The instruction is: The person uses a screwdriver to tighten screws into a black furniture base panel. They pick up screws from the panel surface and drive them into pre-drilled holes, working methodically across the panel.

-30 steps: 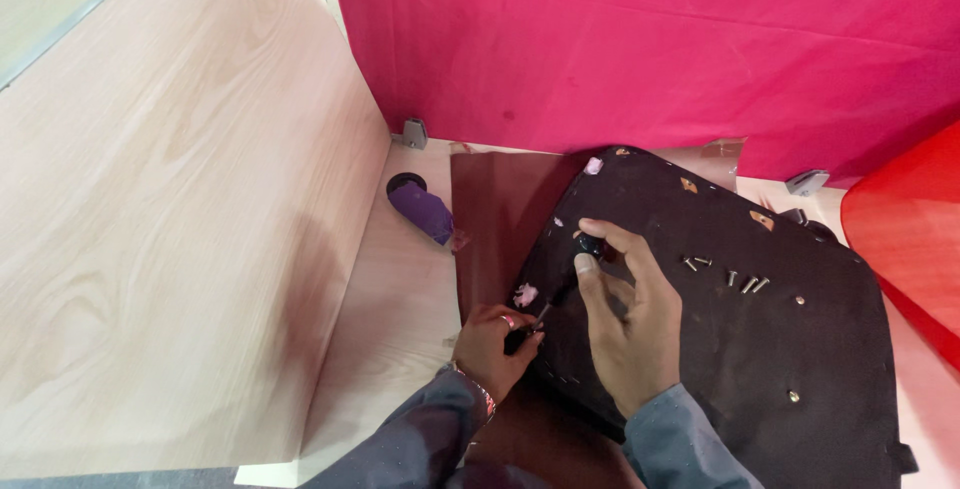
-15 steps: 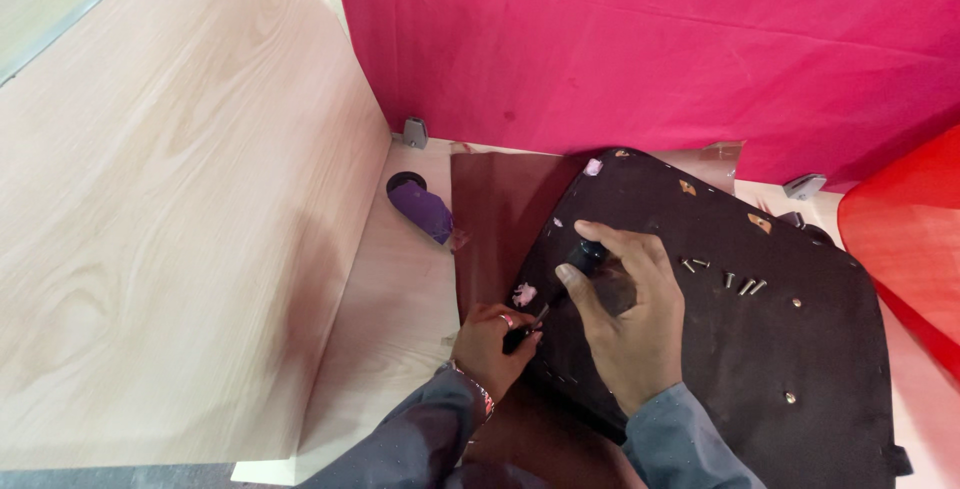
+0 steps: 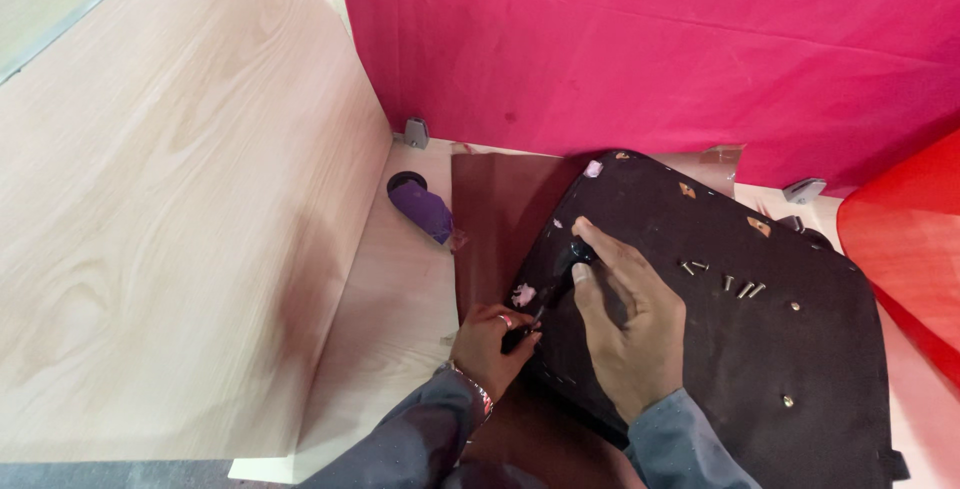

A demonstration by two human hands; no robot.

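A black, rounded seat base (image 3: 760, 349) lies upside down on a dark brown sheet (image 3: 495, 214) on the pale wood surface. My right hand (image 3: 625, 324) rests on the base and grips a black-handled screwdriver (image 3: 565, 274), which slants down toward the base's left edge. My left hand (image 3: 492, 342) pinches at the screwdriver's tip by that edge, next to a small pink patch (image 3: 523, 295). Several loose screws (image 3: 725, 279) lie on the base to the right of my right hand.
A purple cylinder with a black cap (image 3: 420, 204) lies left of the brown sheet. A pale wood panel (image 3: 180, 219) stands upright at left. A pink cloth (image 3: 650, 39) hangs behind. A red curved piece (image 3: 910, 249) sits at right. Metal brackets (image 3: 416, 132) sit at the back.
My right hand has shifted slightly down and left along the screwdriver handle. My left hand stays at the tip by the base's edge.
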